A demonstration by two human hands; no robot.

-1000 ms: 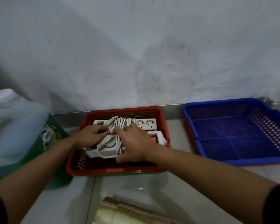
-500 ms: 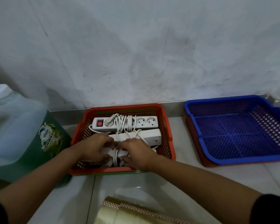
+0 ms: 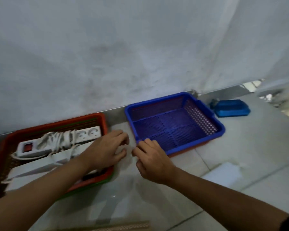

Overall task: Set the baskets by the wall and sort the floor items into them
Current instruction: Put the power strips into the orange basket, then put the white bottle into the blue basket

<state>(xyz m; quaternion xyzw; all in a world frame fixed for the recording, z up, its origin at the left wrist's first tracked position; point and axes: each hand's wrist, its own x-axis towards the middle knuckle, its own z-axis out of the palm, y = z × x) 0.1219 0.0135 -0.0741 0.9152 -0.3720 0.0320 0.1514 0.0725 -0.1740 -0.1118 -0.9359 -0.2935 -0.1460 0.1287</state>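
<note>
A red basket [image 3: 105,121] stands against the wall at the left. It holds two white power strips [image 3: 88,133] with their cords wound around them. To its right a blue basket [image 3: 219,126] sits by the wall with nothing in it. My left hand [image 3: 107,149] hovers over the red basket's right rim, fingers loosely apart, holding nothing. My right hand [image 3: 151,160] is above the floor tile between the two baskets, near the blue basket's front left corner, also with nothing in it.
A blue plastic object [image 3: 231,108] lies on the floor by the wall, right of the blue basket. A tape roll's edge [image 3: 123,226] shows at the bottom. White floor tiles [image 3: 240,172] stretch to the right.
Both hands have let go of the power strips and moved right, out of the red basket toward the gap between baskets. The view has swung right; the green jug is out of frame.
</note>
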